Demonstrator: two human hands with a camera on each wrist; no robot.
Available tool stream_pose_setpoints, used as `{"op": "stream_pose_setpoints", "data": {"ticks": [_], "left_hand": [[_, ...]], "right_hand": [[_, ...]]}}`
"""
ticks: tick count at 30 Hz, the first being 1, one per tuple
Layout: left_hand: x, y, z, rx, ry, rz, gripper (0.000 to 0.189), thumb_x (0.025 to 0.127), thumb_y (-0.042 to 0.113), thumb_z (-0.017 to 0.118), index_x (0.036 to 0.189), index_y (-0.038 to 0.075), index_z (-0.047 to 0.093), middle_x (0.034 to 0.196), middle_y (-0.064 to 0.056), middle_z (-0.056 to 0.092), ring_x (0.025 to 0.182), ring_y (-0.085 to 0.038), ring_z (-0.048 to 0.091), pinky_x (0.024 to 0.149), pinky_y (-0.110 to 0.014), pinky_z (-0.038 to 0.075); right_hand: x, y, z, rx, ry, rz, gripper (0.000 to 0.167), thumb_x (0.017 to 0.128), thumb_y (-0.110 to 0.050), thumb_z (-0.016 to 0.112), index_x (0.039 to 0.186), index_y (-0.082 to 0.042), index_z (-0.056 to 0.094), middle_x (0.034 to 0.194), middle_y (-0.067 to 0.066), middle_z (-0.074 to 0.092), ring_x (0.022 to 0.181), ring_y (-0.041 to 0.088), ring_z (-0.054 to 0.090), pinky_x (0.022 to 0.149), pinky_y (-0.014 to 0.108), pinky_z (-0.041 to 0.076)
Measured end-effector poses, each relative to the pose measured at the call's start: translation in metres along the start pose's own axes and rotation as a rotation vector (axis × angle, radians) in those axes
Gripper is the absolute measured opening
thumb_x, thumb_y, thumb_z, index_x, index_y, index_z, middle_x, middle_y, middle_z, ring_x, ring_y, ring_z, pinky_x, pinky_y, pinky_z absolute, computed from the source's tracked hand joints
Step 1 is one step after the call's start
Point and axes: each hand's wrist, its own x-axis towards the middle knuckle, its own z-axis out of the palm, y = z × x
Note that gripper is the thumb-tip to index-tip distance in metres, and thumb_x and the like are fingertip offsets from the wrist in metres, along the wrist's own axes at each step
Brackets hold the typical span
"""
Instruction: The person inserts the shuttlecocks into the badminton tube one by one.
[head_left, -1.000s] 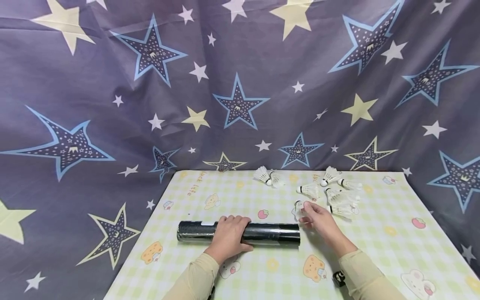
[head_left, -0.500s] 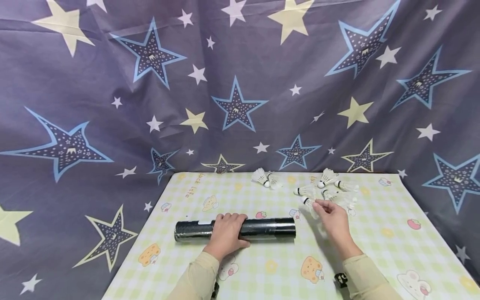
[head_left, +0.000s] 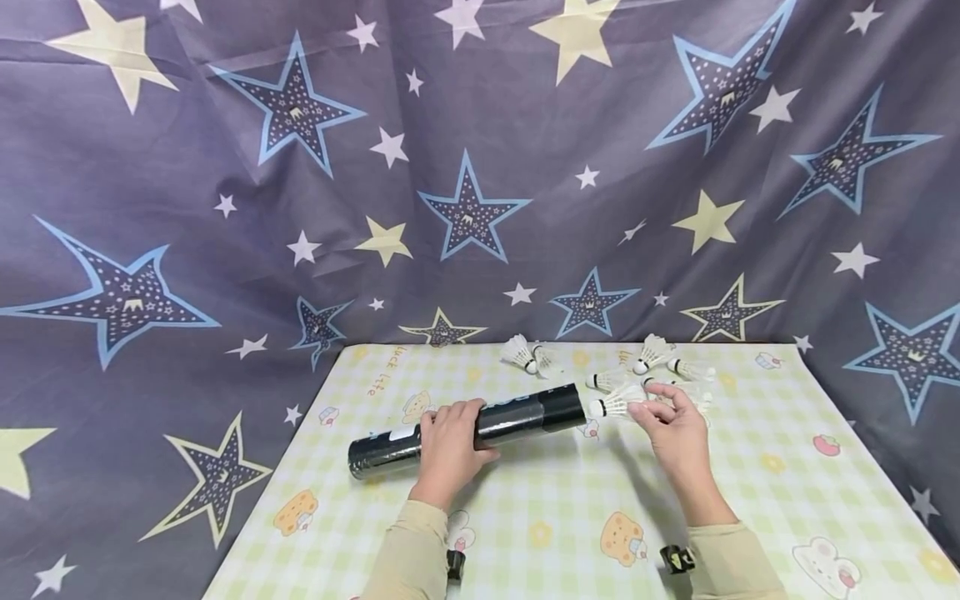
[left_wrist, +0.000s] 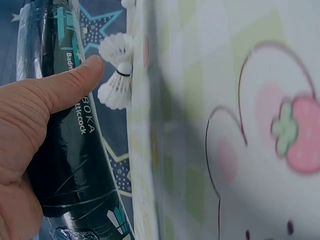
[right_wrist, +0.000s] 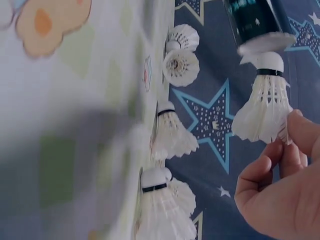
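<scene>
Person's 2 bare hands at work over a checked table [head_left: 555, 496], seen left to right. At left, a dark tube [head_left: 517, 420] lies aslant, its left end low and its right end raised clear of the table. The left hand [head_left: 453, 446] grasps it near mid-length, fingers over the top, thumb along the near side. Behind the tube, near the table's back edge, rests a pair of shuttlecocks [head_left: 519, 355], touching or nearly so. Just beyond the tube's right end is a held shuttlecock [head_left: 617, 402], cork toward the tube; contact with the rim cannot be told. The right hand [head_left: 681, 443] pinches its feather skirt between thumb and fingers. Beyond and partly behind that hand lies a cluster of shuttlecocks [head_left: 652, 355], at least 4 in number, some hidden.

Progress, as judged: 1 shuttlecock is lifted and roughly lined up with the tube but is outside it; at least 6 others lie on the table, yet to be taken up. The tube's contents cannot be seen.
</scene>
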Motion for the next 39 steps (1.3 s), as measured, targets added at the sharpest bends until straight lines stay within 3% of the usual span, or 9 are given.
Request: {"op": "stream_pose_setpoints", "data": {"ticks": [10, 15, 19, 23, 28, 30, 33, 39], "left_hand": [[0.000, 0.016, 0.002, 0.022, -0.028, 0.033, 0.087, 0.070, 0.051, 0.099, 0.144, 0.023, 0.062, 0.137, -0.002, 0.071, 0.121, -0.031, 0.065, 0.107, -0.054, 0.040], [-0.001, 0.018, 0.004, 0.024, -0.020, 0.040, 0.087, 0.070, 0.052, 0.100, 0.143, 0.024, 0.063, 0.135, -0.001, 0.072, 0.119, -0.030, 0.065, 0.106, -0.054, 0.040], [-0.001, 0.020, 0.003, 0.004, -0.011, 0.042, 0.087, 0.069, 0.050, 0.100, 0.143, 0.023, 0.063, 0.135, -0.002, 0.072, 0.118, -0.030, 0.065, 0.106, -0.054, 0.040], [-0.001, 0.023, 0.003, -0.024, -0.023, 0.040, 0.087, 0.070, 0.048, 0.100, 0.144, 0.022, 0.063, 0.136, -0.003, 0.072, 0.119, -0.031, 0.064, 0.108, -0.055, 0.039], [-0.003, 0.025, 0.004, -0.044, -0.047, 0.021, 0.088, 0.071, 0.046, 0.101, 0.145, 0.022, 0.062, 0.139, -0.004, 0.071, 0.122, -0.032, 0.064, 0.111, -0.056, 0.037], [-0.004, 0.024, 0.004, -0.038, -0.043, 0.022, 0.087, 0.070, 0.046, 0.101, 0.145, 0.022, 0.062, 0.138, -0.004, 0.071, 0.121, -0.032, 0.064, 0.110, -0.056, 0.038], [-0.005, 0.023, 0.004, -0.029, -0.042, 0.023, 0.087, 0.070, 0.046, 0.101, 0.145, 0.023, 0.062, 0.137, -0.003, 0.071, 0.121, -0.032, 0.064, 0.110, -0.055, 0.039], [-0.005, 0.020, 0.002, -0.037, -0.022, 0.024, 0.088, 0.070, 0.047, 0.101, 0.145, 0.023, 0.062, 0.138, -0.004, 0.071, 0.120, -0.031, 0.064, 0.109, -0.056, 0.039]], "right_hand": [[-0.009, 0.000, 0.018, 0.027, -0.185, -0.010, 0.051, 0.102, -0.015, 0.074, 0.148, -0.012, 0.054, 0.098, -0.007, 0.083, 0.085, -0.006, 0.066, 0.076, 0.017, 0.050], [-0.014, 0.002, 0.025, 0.071, -0.240, -0.049, 0.049, 0.104, -0.011, 0.070, 0.150, -0.010, 0.053, 0.101, -0.004, 0.083, 0.085, -0.001, 0.062, 0.076, 0.019, 0.047], [-0.018, 0.004, 0.030, 0.089, -0.275, -0.067, 0.061, 0.100, -0.012, 0.076, 0.154, -0.008, 0.049, 0.097, -0.009, 0.082, 0.082, 0.002, 0.062, 0.074, 0.020, 0.048], [-0.022, 0.003, 0.036, 0.101, -0.294, -0.071, 0.072, 0.094, -0.014, 0.083, 0.156, -0.012, 0.047, 0.097, 0.002, 0.083, 0.078, 0.004, 0.062, 0.068, 0.021, 0.048], [-0.026, 0.005, 0.039, 0.092, -0.375, -0.111, 0.073, 0.101, -0.016, 0.076, 0.164, -0.016, 0.038, 0.118, 0.019, 0.080, 0.100, 0.002, 0.069, 0.086, 0.020, 0.053], [-0.027, 0.005, 0.039, 0.091, -0.404, -0.138, 0.074, 0.103, -0.016, 0.072, 0.166, -0.016, 0.034, 0.122, 0.021, 0.079, 0.107, 0.002, 0.066, 0.093, 0.020, 0.051], [-0.028, 0.006, 0.037, 0.077, -0.416, -0.147, 0.076, 0.104, -0.019, 0.071, 0.168, -0.019, 0.030, 0.120, 0.020, 0.079, 0.105, 0.003, 0.067, 0.092, 0.021, 0.052], [-0.018, 0.004, 0.024, 0.045, -0.376, -0.177, 0.064, 0.105, -0.020, 0.070, 0.163, -0.013, 0.042, 0.111, 0.013, 0.082, 0.100, 0.000, 0.071, 0.090, 0.017, 0.052]]}}
